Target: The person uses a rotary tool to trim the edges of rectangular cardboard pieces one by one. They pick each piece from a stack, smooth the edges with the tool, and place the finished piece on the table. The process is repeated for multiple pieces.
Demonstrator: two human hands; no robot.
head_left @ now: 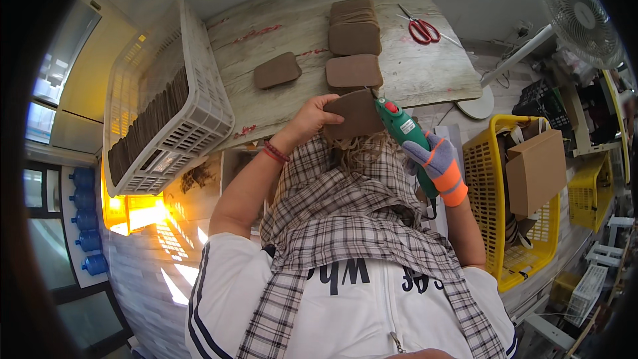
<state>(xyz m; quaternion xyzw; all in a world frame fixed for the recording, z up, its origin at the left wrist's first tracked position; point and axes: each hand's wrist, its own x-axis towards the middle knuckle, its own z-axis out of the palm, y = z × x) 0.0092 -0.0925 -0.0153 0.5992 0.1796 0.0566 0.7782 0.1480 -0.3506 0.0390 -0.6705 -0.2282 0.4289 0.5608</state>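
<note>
Bare, with a red bracelet at the wrist, my left hand [311, 118] pinches the left edge of a flat brown rounded pad [359, 114] over my lap. In a grey and orange glove, my right hand [435, 161] wraps round a green handheld power tool [401, 126] with a red button. The tool's tip meets the pad's upper right corner; its exact kind is hard to make out. Just beyond lies another brown pad [354, 72], with a stack of brown pads [355, 26] behind it. A single brown pad [278, 70] rests to the left.
The worn table [246, 46] also bears red-handled scissors [423, 30]. At left stands a white crate [209, 93] of upright brown pads, above a yellow crate [116, 213]. On the right are a yellow basket [488, 193] with a cardboard box [535, 173] and a fan [581, 13].
</note>
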